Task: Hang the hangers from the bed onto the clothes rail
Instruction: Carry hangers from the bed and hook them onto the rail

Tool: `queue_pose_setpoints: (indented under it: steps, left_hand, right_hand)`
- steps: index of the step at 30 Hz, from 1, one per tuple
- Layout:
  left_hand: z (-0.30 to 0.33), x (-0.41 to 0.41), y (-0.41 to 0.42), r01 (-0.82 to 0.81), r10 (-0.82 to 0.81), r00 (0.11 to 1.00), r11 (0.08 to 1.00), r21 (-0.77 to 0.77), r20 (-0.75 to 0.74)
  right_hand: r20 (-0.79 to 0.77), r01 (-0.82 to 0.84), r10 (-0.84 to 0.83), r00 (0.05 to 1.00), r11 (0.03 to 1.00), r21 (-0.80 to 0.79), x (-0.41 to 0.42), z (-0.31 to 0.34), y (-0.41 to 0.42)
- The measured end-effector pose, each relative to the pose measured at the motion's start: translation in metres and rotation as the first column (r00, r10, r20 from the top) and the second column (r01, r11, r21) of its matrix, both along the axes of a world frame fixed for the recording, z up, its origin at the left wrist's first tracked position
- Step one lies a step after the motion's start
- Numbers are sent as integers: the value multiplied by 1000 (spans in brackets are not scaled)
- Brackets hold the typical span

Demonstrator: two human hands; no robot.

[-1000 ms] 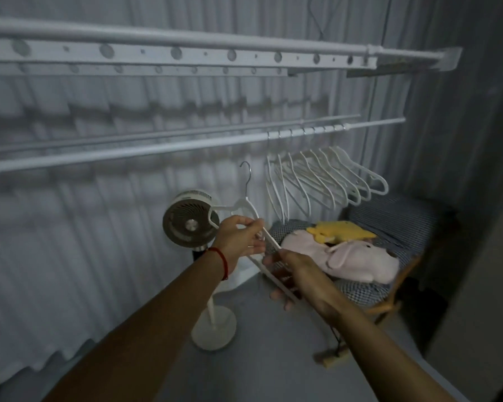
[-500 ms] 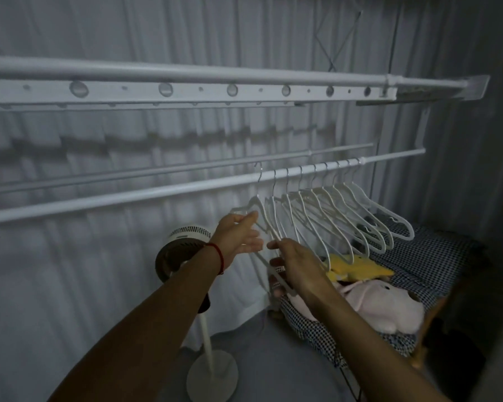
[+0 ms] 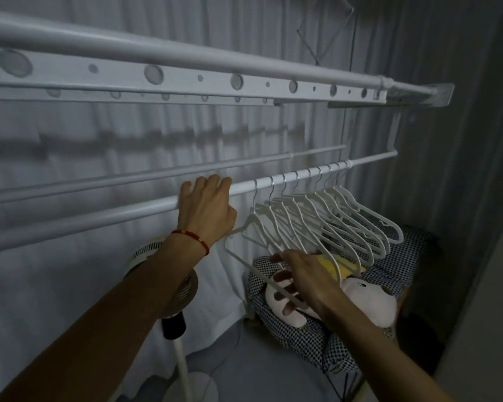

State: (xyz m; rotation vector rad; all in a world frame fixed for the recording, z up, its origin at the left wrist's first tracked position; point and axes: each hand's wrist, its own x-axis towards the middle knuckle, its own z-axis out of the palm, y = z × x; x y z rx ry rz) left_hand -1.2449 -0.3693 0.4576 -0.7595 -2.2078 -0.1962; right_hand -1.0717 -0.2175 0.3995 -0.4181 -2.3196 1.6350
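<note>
Hands reach toward a white clothes rail (image 3: 288,177) that runs from lower left to upper right in front of a pale curtain (image 3: 70,285). The left hand (image 3: 205,207), with a red string bracelet (image 3: 190,237) at its wrist, rests on the rail with its fingers draped loosely over the top, holding nothing else. Just to its right, a row of white hangers (image 3: 331,219) hangs from the rail by metal hooks, packed close together. The nearest hanger (image 3: 256,224) is the leftmost of the row, its hook over the rail beside the left hand. The right hand (image 3: 299,280) is lower down, its fingers curled around the bottom bar of that nearest hanger. Below the hangers lies a bed with a black-and-white checked cover (image 3: 302,338), and on it a pink plush toy (image 3: 369,306) with a yellow plush toy (image 3: 340,264) partly hidden behind the hangers. A standing fan (image 3: 183,288) is at the lower left, mostly hidden behind the left forearm.
</note>
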Motion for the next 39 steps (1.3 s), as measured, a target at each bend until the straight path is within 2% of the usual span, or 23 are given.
queue_pose_setpoints:
  steps: [4,6,11,13,16,18,22,24,27,30,33,36,39]
  left_hand:
    - [-12,-7,3,-2,2,999,1000,5,-33]
    - [-14,-10,5,19,-15,998,999,49,-64]
    - [-21,-7,7,23,-16,998,994,104,-66]
    - [-23,5,11,57,-52,997,992,112,-50]
    - [-24,44,21,177,-181,983,974,144,17]
    - [-27,86,31,306,-330,940,929,209,89]
    - [-45,183,64,540,-638,728,759,363,251]
    - [-60,233,91,573,-733,582,677,462,352]
    - [-90,317,135,542,-778,345,621,566,525]
    - [-128,407,178,578,-753,161,596,557,638]
    - [-163,504,218,616,-669,-44,566,547,742]
    - [-193,604,251,700,-553,-201,496,514,808]
    - [-220,700,274,763,-407,-322,422,489,855]
  right_hand:
    - [66,-75,66,996,985,153,7,1,-6]
    - [84,-102,90,992,983,150,7,1,-7]
    - [108,19,-6,994,992,-122,17,-5,-10]
    - [142,33,-13,990,990,-138,25,-10,-6]
    - [188,82,-47,981,979,-184,47,-17,1]
    - [208,131,-90,974,972,-193,71,-24,11]
    - [192,200,-169,967,968,-152,149,-40,33]
    - [189,260,-233,954,957,-130,199,-50,48]
    - [160,370,-351,923,922,-111,289,-67,69]
    - [147,513,-498,855,853,-99,390,-90,87]
    - [180,659,-638,748,747,-90,492,-119,102]
    - [216,793,-765,607,601,-103,588,-151,107]
    - [265,897,-857,441,422,-128,679,-179,100]
